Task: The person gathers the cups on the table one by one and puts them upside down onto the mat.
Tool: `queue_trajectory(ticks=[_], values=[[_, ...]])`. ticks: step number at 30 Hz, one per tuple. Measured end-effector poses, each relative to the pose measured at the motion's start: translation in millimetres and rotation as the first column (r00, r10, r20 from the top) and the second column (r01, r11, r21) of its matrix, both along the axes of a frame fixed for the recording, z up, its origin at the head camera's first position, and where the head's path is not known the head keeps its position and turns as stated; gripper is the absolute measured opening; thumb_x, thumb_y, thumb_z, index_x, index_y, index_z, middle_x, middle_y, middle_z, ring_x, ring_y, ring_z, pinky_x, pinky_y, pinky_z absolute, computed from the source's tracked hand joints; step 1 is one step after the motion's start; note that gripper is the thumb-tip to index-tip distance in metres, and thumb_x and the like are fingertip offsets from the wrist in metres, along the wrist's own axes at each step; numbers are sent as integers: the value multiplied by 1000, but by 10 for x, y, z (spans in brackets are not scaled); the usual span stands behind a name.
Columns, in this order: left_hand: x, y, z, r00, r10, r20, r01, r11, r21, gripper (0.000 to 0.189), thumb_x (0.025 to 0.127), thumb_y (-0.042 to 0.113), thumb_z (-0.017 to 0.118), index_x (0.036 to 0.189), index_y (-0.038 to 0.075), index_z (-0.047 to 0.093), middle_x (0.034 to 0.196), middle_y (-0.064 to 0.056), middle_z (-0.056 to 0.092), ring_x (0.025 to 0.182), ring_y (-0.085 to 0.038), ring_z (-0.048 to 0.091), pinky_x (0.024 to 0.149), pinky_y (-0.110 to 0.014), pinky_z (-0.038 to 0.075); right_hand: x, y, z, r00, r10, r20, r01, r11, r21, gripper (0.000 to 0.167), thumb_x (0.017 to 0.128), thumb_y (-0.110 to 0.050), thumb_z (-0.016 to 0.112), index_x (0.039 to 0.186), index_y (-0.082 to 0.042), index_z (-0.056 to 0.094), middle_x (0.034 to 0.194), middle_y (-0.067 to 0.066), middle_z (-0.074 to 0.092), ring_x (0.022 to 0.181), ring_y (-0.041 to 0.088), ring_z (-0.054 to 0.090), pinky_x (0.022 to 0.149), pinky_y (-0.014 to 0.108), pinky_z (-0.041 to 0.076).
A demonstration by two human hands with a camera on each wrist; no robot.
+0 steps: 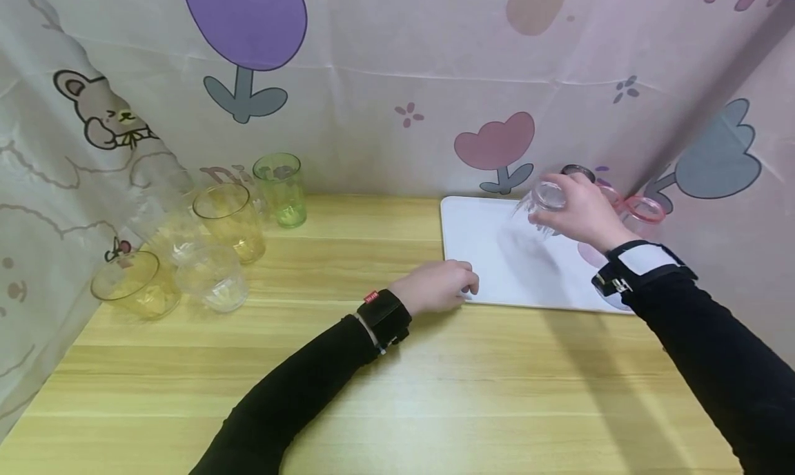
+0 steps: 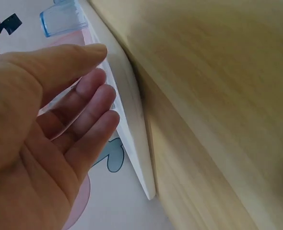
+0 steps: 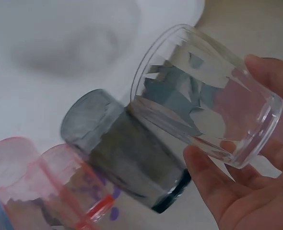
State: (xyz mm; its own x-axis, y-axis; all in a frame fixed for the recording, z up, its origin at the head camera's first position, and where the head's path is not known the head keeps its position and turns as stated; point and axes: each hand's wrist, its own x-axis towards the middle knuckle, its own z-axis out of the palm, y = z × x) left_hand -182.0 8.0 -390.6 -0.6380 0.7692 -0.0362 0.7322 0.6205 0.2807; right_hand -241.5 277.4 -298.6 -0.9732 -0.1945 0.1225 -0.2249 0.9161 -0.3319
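Note:
My right hand point(image 1: 580, 209) grips a clear cup point(image 3: 199, 96) near its thick base, fingers and thumb around it. The cup is tilted above the white tray point(image 1: 491, 254), its wide mouth facing down and left. Just beyond it in the right wrist view stands a dark grey cup point(image 3: 132, 153), mouth down on the tray. Pink cups point(image 1: 644, 212) stand beside that one. My left hand point(image 1: 437, 285) is by the tray's front left corner, its fingers loosely bent with nothing in them, as the left wrist view point(image 2: 50, 124) confirms.
A blue cup point(image 2: 62, 20) stands on the tray's right part, mostly hidden by my right wrist in the head view. Yellow cups point(image 1: 230, 219), clear cups point(image 1: 214, 282) and a green cup point(image 1: 282, 192) stand at the table's left. A patterned curtain point(image 1: 373, 116) hangs behind the table.

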Motion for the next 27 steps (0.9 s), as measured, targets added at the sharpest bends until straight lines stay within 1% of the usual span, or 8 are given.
queue_trajectory(ticks=[3,4,7,10,14,19,22,27], values=[[4,11,-19,1000,-7,-22,7,1000,2,19,98,9,66,112,18,75,107,6,70,96,-7,66,85,-20,56,-23,63,-37,999,8,33,-9,999,31,73,87,-32,80,146,-3,50,134,34,50,117,49,51,93,66,47],[7,13,-22,1000,-6,-29,6,1000,3,19,98,9,65,111,18,76,106,6,71,96,-7,66,84,-20,56,-30,85,-48,999,12,46,-14,999,42,73,87,-32,80,145,-2,50,133,34,51,117,50,51,93,66,47],[10,17,-28,999,1,-40,0,1000,6,20,98,7,64,107,19,77,104,7,72,95,-6,65,81,-20,55,-56,146,-79,995,10,99,-17,998,67,74,87,-31,79,146,1,48,134,35,50,121,50,49,96,69,47],[9,19,-32,999,4,-47,-4,1000,5,21,97,5,63,103,19,78,104,8,73,97,-6,66,81,-20,55,-83,214,-105,990,-2,143,-11,996,89,75,87,-29,79,146,3,46,138,36,49,128,52,45,102,72,44],[4,29,-45,999,5,-50,-5,1000,3,20,97,5,63,100,19,78,103,8,73,97,-7,65,81,-21,55,-107,312,-132,982,-18,189,-1,995,104,75,87,-26,79,146,5,44,141,37,47,133,54,40,107,76,38],[-1,35,-57,997,8,-73,-8,1000,3,18,97,6,65,98,19,78,100,9,73,94,-5,64,79,-20,54,-118,417,-164,974,-35,226,12,995,101,77,87,-24,79,148,6,42,142,38,45,132,55,39,108,77,37],[-1,34,-55,997,12,-74,-11,1000,7,17,96,7,66,97,19,78,99,9,73,92,-5,64,78,-19,53,-122,462,-178,973,-44,228,20,994,107,79,87,-24,78,149,6,40,142,40,46,129,55,42,106,76,39],[7,44,-42,998,17,-62,-17,1000,1,16,97,7,66,97,19,78,99,9,73,92,-5,64,77,-19,53,-130,530,-199,969,-55,239,25,991,128,81,86,-22,79,149,9,39,142,41,45,128,57,45,107,76,39]])
